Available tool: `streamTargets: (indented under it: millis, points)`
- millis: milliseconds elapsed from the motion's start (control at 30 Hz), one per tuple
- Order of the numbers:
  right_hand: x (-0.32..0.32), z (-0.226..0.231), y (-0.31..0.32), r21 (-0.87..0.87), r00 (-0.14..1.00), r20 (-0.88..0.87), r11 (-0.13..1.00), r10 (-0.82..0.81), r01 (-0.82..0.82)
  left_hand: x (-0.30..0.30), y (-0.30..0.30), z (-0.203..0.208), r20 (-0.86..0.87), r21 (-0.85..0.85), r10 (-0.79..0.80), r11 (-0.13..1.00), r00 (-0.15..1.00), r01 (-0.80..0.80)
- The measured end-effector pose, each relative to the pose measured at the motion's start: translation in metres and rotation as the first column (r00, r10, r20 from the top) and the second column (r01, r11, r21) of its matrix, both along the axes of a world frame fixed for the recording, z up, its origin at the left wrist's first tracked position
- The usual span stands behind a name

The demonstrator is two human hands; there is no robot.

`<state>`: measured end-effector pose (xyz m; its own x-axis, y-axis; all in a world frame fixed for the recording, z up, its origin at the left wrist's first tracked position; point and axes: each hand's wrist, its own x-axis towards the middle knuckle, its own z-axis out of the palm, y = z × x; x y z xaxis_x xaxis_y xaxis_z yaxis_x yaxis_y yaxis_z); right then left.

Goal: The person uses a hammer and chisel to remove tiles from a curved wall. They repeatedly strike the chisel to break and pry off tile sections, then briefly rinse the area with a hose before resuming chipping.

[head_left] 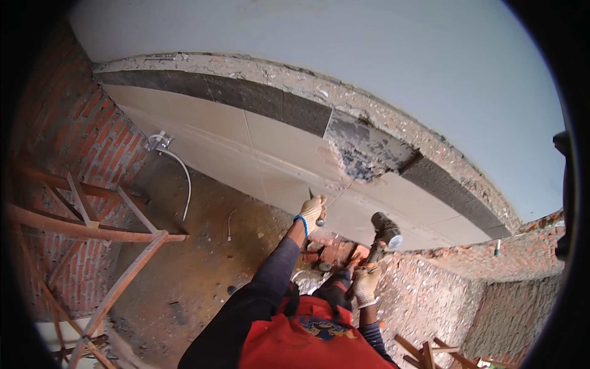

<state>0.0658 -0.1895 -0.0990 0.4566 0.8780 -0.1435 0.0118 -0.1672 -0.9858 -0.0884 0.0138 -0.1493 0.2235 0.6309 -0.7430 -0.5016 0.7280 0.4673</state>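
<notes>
My left hand (311, 213), in a cream knit work glove with a blue band at the wrist, is closed around a chisel (320, 222). Its pointed end sticks up past the fingers toward the wall, and its round butt shows below. Lower and to the right, my right hand (367, 284), also gloved, grips the handle of a club hammer (387, 231). The hammer's heavy dark head is raised, apart from the chisel. Ahead is a wall of beige tiles (276, 154). Above my hands, a broken patch (362, 161) exposes rough grey mortar.
Dark grey border tiles (246, 95) run under a ragged plaster edge. A wall tap (161, 142) with a white hose is at the left. Wooden trestles (92, 227) stand by a brick wall. Broken bricks (332, 253) lie near my feet, on dirty, rubble-strewn ground.
</notes>
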Motion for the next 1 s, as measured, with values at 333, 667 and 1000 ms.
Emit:
streamTargets:
  millis: [333,667,1000]
  points:
    - [0.063,-0.079,-0.099,-0.692,0.953,0.282,0.711,0.11,0.123,-0.081,-0.116,-0.116,-0.279,-0.245,-0.313,0.937,0.908,0.248]
    - [0.019,-0.154,-0.279,-0.941,0.945,0.32,0.094,-0.07,0.325,-0.251,-0.267,-0.232,-0.544,-0.519,-0.242,0.849,0.804,-0.095]
    - [-0.034,-0.149,-0.322,-0.914,0.968,0.232,0.32,-0.091,0.249,-0.241,-0.285,-0.228,-0.503,-0.497,-0.455,0.848,0.735,0.184]
